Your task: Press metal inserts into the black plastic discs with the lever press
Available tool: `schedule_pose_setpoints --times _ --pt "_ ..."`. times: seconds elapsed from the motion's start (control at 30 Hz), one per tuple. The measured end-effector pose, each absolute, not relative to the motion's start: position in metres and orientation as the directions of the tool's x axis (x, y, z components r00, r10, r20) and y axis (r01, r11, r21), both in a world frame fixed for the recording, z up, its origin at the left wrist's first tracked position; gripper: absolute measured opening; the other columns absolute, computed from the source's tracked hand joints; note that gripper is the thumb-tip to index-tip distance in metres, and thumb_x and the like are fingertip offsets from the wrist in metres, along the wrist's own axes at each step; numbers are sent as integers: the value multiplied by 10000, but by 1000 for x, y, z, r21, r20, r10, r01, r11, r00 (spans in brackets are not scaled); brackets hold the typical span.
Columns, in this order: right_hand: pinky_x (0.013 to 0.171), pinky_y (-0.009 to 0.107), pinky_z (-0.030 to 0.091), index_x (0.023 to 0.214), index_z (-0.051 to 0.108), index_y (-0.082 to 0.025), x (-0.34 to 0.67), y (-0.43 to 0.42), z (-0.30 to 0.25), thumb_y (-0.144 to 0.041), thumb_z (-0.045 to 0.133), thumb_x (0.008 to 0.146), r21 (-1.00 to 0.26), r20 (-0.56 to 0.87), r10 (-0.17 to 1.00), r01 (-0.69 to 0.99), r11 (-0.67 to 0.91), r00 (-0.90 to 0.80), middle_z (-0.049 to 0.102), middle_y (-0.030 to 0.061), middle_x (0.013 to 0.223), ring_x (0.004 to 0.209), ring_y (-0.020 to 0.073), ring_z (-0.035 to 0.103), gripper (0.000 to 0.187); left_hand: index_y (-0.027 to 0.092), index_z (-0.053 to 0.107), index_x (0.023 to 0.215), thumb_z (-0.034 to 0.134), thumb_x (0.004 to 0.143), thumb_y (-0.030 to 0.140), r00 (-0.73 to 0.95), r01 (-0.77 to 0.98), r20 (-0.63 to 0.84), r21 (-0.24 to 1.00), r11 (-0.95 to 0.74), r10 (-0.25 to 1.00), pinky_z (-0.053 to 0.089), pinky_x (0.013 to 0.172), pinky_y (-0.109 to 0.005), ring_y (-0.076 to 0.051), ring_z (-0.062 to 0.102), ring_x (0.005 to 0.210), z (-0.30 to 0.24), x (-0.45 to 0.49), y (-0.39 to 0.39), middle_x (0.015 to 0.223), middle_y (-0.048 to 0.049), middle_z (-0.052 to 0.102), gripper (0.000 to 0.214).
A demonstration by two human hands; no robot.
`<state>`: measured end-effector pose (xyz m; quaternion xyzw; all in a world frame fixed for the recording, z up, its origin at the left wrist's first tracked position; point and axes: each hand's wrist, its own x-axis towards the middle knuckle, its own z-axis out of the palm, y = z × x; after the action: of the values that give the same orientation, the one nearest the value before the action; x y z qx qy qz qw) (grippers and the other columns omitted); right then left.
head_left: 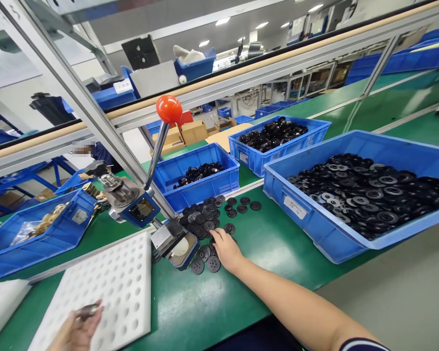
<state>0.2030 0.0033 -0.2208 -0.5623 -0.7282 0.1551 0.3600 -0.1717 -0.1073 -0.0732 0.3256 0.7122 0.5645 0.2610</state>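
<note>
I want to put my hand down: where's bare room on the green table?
There's bare green table between the white foam tray and the right forearm, and more between the black discs and the biggest blue bin. It's crowded by the right hand, where discs bunch beside the press.

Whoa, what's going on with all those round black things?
Someone is working with both hands at a green bench. The left hand holds a small, blurry dark part over a white tray with rows of holes. The right hand has its fingers at the loose black discs, beside a machine with a red-knobbed lever. More black parts fill blue bins nearby.
</note>
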Motion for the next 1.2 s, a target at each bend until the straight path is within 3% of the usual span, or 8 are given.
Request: schedule_pose_setpoints --times 0.13,0.27,0.37,0.47,0.67,0.8,1.03,1.2 --pt "1040 406 516 1367 531 -167 207 4 -218 -73 423 903 -675 381 919 647 354 -105 555 151 1334 1196 246 587 485 218 649 805 872 507 561 -397 175 -193 944 280 897 570 640 -394 -280 696 763 -108 -84 -113 817 -79 744 506" --pt "1044 430 515 1453 426 -184 207 -11 -213 -165 410 950 -740 390 920 585 331 -27 600 145 1296 1184 241 609 504 211 672 853 837 571 577 -61 293 -164 940 175 985 561 691 -353 -241 685 744 -143 -6 -105 783 -77 730 490" --pt "898 363 578 1410 462 -209 198 -38 -213 -222 397 983 -780 381 924 525 341 -35 697 87 1077 933 194 694 432 209 706 865 766 650 575 -71 420 -13 907 42 997 545 690 -361 -220 638 658 -172 23 -96 748 -63 713 429" --pt "782 275 578 1234 581 -201 189 -63 -215 -221 387 995 -801 386 918 461 382 -91 718 38 905 759 144 693 309 208 726 859 706 741 514 -33 526 127 845 -91 991 528 663 -350 -219 611 640 -191 27 -96 741 -62 698 329" --pt "789 275 556 1065 623 -189 184 -74 -217 -240 418 989 -776 459 871 398 490 -177 730 69 978 867 164 696 225 202 734 929 626 854 433 81 542 220 809 -229 972 532 653 -318 -212 618 669 -205 20 -101 808 -84 719 265" --pt "807 310 561 1108 626 -184 184 -74 -219 -241 404 990 -734 519 826 379 563 -221 730 77 968 878 182 687 257 192 724 989 596 890 389 144 555 293 767 -322 945 536 652 -309 -198 620 671 -216 17 -101 848 -87 727 255" --pt "786 353 583 1263 583 -167 183 -76 -218 -204 393 988 -666 605 759 369 648 -239 729 103 1002 862 196 666 337 176 693 1044 553 921 380 121 587 293 749 -306 948 555 660 -319 -206 652 691 -221 12 -102 882 -96 738 276" --pt "954 385 557 1339 533 -154 188 -77 -207 -127 385 955 -583 668 661 311 750 -343 670 130 1245 1124 201 636 413 174 687 1000 568 903 422 71 572 262 780 -255 962 555 638 -319 -213 656 670 -219 13 -102 823 -85 737 292"
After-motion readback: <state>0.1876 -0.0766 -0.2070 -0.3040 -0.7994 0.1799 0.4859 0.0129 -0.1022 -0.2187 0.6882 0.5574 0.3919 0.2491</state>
